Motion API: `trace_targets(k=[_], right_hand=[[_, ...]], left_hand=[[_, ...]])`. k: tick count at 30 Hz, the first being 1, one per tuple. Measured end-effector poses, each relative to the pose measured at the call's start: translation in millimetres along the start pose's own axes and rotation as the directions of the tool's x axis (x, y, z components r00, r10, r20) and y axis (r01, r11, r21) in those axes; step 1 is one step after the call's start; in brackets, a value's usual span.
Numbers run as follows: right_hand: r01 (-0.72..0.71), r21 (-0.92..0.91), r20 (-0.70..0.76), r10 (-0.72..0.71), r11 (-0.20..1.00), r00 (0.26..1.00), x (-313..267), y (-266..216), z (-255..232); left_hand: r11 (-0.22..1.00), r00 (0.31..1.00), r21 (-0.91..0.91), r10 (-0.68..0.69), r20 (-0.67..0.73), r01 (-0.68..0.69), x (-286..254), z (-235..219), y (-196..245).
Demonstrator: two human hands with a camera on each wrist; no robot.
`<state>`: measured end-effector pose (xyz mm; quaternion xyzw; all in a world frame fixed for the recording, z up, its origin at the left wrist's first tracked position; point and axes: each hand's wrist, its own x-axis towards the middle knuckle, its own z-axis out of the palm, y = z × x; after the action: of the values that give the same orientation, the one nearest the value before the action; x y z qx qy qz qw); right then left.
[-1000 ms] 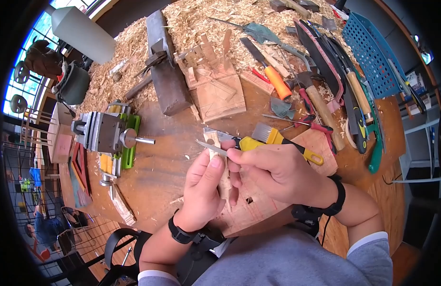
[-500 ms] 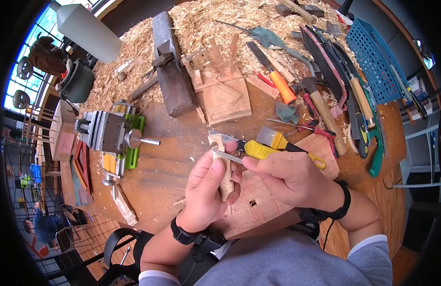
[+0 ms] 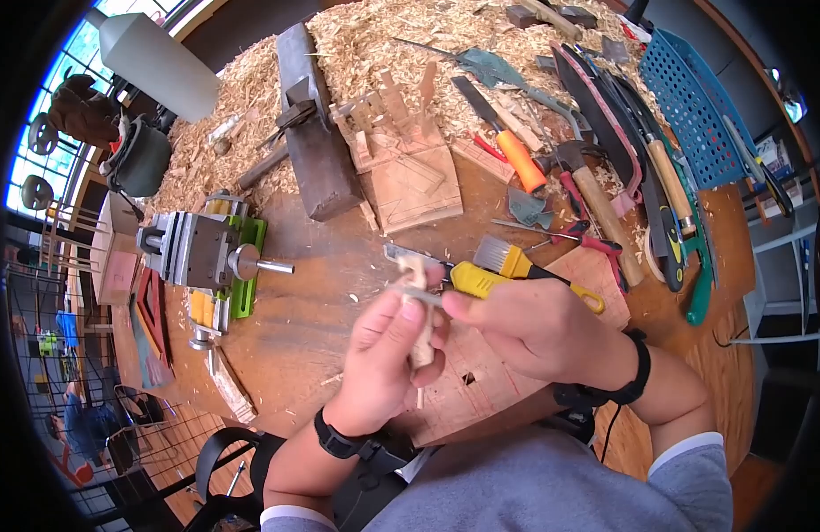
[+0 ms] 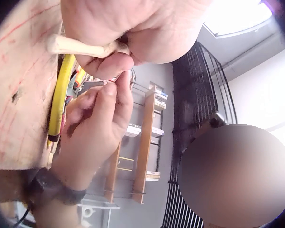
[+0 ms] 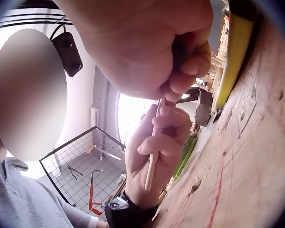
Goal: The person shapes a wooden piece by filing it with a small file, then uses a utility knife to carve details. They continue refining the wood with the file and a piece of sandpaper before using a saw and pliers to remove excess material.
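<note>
In the head view my left hand (image 3: 383,355) grips a small carved piece of pale wood (image 3: 422,348), thumb along its front and fingers behind. Its slender lower end (image 4: 73,46) sticks out of the fist in the left wrist view. My right hand (image 3: 538,330) holds a tool with a slim grey blade (image 3: 424,296), laid across the upper part of the wood and slightly blurred. The right wrist view gives a glimpse of its dark and red handle (image 5: 181,50) inside the curled fingers; most of it is hidden.
A marked wooden board (image 3: 481,377) lies under the hands. Just beyond are a yellow-handled knife (image 3: 476,279) and a brush (image 3: 507,257). A vise (image 3: 197,248) stands left, a dark timber block (image 3: 317,160) further back. Hammer (image 3: 596,199), saws and a blue basket (image 3: 694,111) lie right.
Both hands have shifted slightly right and down with the wood and tool. The blade has slid across the wood, and its tip reaches less far past the left side than before.
</note>
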<state>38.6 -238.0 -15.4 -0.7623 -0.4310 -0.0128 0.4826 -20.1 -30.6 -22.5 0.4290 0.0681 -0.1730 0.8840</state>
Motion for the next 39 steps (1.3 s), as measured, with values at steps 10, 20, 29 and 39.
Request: trace_targets(k=[10, 20, 29, 39], right_hand=[[0.013, 0.094, -0.184, 0.004, 0.995, 0.983, 6.3, 0.8, -2.0], [-0.011, -0.098, -0.044, 0.007, 0.995, 0.999, 3.0, -2.8, -3.6], [-0.006, -0.245, -0.065, -0.01, 0.97, 0.998, 3.3, 1.4, -5.5], [0.0, -0.176, -0.008, -0.001, 0.984, 1.0, 0.2, 0.1, -4.5]], left_hand=[[0.996, 0.996, 0.0, 0.094, -0.002, -0.094, -1.1, 8.0, 2.0], [0.996, 0.999, 0.073, 0.047, -0.012, -0.046, 0.8, 5.9, -3.2], [0.997, 0.994, -0.029, 0.064, -0.085, -0.067, 1.6, 8.5, 0.5], [0.994, 0.999, -0.105, 0.021, -0.046, -0.025, 2.5, 2.8, 4.3]])
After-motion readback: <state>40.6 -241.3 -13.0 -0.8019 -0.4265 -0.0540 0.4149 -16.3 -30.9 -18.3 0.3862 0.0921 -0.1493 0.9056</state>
